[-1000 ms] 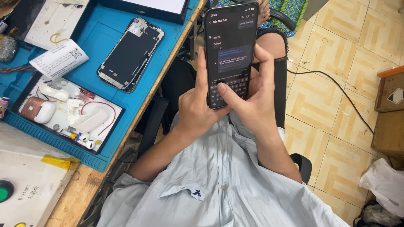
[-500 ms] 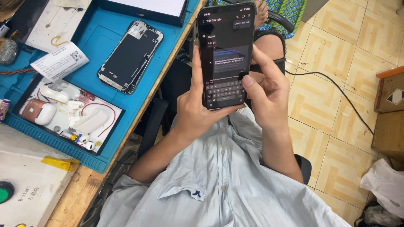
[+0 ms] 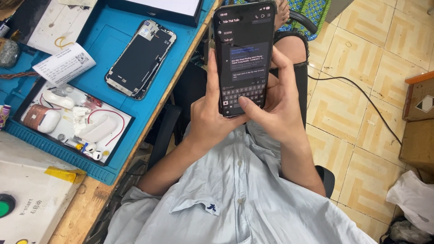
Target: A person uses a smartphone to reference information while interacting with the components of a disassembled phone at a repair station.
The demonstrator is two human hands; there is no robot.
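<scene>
**Phone upright in both hands, right thumb on keyboard**

Black smartphone held above the lap, long axis running 12 to 6 o'clock, screen facing the camera. Left hand wraps its lower left edge, fingers closed on it. Right hand cups the right edge from 3 o'clock, thumb touching the on-screen keyboard. Blue mat with a loose phone screen lies at 9 o'clock, well apart.

A lit phone screen, tall and dark with grey message bubbles and a keyboard, is held upright right of the blue mat. On the mat lies a detached black phone display. At the mat's left edge lies a white paper label. Far right of the mat stands a brown cardboard box.
</scene>
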